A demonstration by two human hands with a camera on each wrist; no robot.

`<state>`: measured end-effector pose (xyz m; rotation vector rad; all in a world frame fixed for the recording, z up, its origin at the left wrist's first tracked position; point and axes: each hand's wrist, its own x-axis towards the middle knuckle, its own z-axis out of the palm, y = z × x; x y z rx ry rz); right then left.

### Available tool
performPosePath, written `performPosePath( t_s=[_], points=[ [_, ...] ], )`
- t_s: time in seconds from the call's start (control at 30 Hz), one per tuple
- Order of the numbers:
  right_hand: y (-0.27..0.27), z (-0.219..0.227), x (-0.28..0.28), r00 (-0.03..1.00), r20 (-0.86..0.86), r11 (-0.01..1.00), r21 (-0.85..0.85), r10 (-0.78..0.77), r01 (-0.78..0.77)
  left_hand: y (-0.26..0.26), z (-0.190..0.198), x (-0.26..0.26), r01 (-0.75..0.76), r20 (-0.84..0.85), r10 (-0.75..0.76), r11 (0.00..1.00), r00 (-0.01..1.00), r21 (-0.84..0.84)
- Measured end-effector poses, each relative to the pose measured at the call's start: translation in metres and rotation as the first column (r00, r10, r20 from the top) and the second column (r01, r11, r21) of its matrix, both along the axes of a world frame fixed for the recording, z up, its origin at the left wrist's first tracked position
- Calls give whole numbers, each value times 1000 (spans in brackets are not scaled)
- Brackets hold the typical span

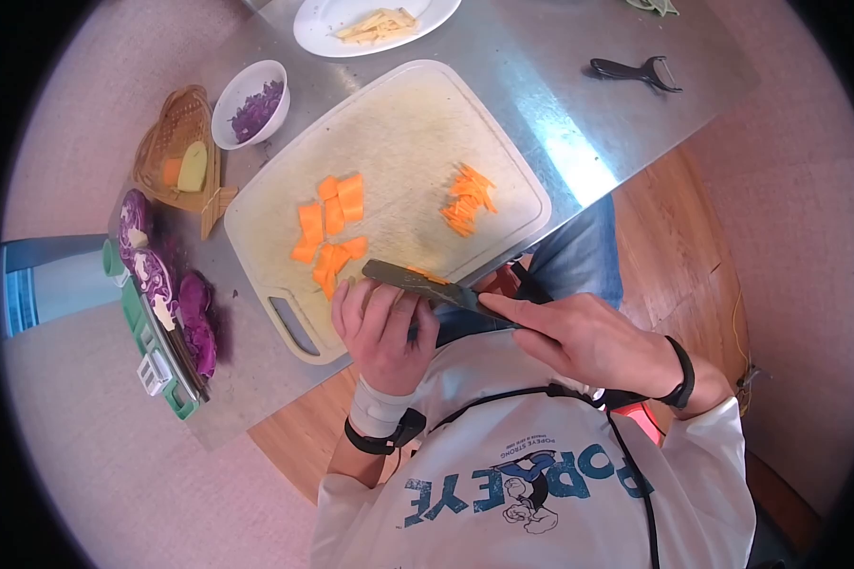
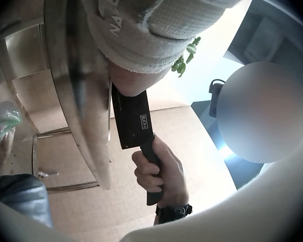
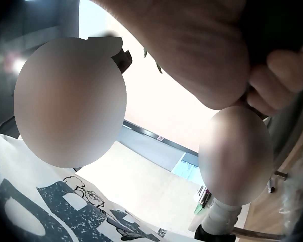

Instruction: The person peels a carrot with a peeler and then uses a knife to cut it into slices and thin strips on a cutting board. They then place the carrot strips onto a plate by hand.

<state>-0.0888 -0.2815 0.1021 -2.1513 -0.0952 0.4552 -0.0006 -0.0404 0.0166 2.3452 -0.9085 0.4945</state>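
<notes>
My right hand grips the handle of a broad, dark-bladed kitchen knife. In the left wrist view that right hand has its fingers wrapped round the black handle below the blade. My left hand, fingers bent, is at the near edge of the cutting board, fingertips right at the blade; what lies under them is hidden. A bit of orange carrot shows along the blade's far side. Flat carrot slices lie just beyond my left fingers, and a pile of carrot strips is farther right.
Left of the board are a white bowl of shredded purple cabbage, a wicker basket, cut purple cabbage and a green slicer. A plate of pale strips stands behind; a black peeler lies far right.
</notes>
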Motion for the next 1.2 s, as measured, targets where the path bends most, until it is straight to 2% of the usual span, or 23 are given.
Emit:
performPosePath(
  t_s=[0.13, 0.2, 0.43, 0.63, 0.7, 0.9, 1.2],
  points=[
    [1, 0, 1, 1000, 4, 1000, -17, 14, -14, 0, 0, 0, -2, -5, 2, 1000, 1000, 1],
    [9, -3, 0, 996, 88, 995, -99, 2, 7, 0, 0, 0, -4, -12, 4, 1000, 1000, 3],
    [21, -8, 5, 996, 91, 989, -148, -15, 28, 0, 1, 2, 9, -18, -8, 1000, 1000, 7],
    [16, -20, 1, 987, 133, 995, -14, -93, 95, 0, 2, 0, 7, -34, -7, 1000, 999, -3],
    [9, -22, 2, 955, 219, 979, 85, -202, 187, 0, 4, -1, 12, -41, -12, 1000, 999, 6],
    [-5, -12, 2, 964, 126, 971, 83, -232, 223, -1, 5, -3, 20, -37, -19, 1000, 999, 21],
    [-5, -11, -7, 974, 136, 981, 93, -181, 170, -10, 7, 1, 38, -50, -35, 997, 998, 65]
  ],
)
